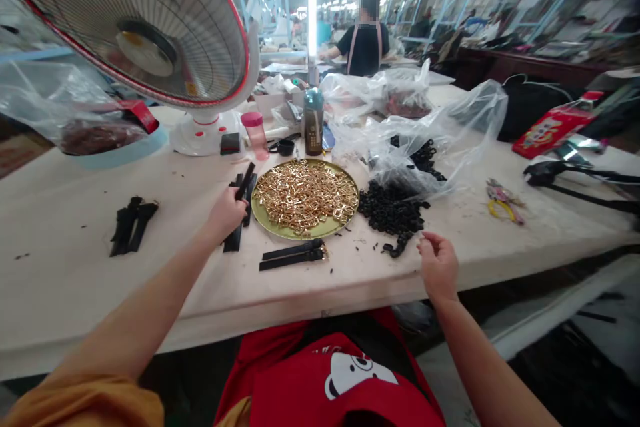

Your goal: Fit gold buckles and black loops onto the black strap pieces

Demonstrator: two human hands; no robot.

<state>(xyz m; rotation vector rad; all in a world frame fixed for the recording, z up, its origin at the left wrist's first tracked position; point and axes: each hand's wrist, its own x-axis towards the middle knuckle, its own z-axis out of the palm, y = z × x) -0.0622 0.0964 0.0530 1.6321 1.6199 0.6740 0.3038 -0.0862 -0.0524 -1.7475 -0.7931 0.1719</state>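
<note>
My left hand [228, 215] is closed round a short black strap [245, 180], above more black straps [233, 240] lying left of the tray. Gold-coloured metal buckles [305, 193] are heaped in a round yellow-green tray [280, 233]. Two black straps with gold fittings at one end [293, 254] lie in front of it. My right hand [439, 265] has its thumb and finger pinched together at the table's front, just right of a pile of small black pieces [393, 210]. Whatever is in that pinch is too small to make out.
A large fan [210, 133] stands at the back left. Strap bundles [133, 227] lie on the left. Behind the tray are a pink-lidded cup [256, 137] and a dark bottle [313, 123]. Clear plastic bags [450, 140] and pliers [503, 203] are to the right. Another person [365, 40] stands beyond.
</note>
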